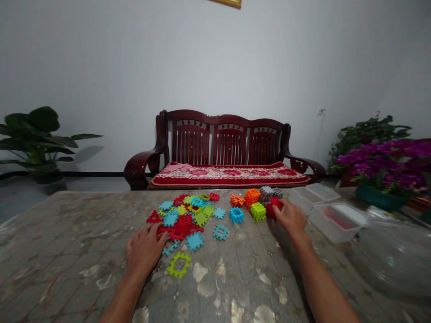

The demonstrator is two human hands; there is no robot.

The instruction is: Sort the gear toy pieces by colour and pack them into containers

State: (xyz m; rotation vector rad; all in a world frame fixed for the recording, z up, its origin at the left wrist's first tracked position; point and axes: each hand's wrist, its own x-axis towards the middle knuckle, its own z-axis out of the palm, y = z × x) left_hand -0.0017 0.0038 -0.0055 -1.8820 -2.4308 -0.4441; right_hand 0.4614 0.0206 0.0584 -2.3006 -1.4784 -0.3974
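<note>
My right hand [292,219] grips a red interlocking-piece cube [272,208], with thumb and fingers on its right side. Close beside it stand a lime green cube [258,211], an orange block shape [252,198] and grey block shapes [266,196]. A blue cube with open faces [236,215] and a smaller orange shape [237,200] are further left. My left hand [145,247] rests at the near left edge of a loose pile of flat toothed puzzle tiles, its thumb apart from the fingers beside red tiles [182,228]. Its fingertips are partly hidden.
Clear plastic boxes [336,222] and a transparent bowl-like container [397,255] stand at the right. Purple flowers in a green pot [379,195] are behind them. A green frame tile [179,265] lies nearest on the patterned tablecloth [84,251]. A wooden bench [229,123] stands beyond.
</note>
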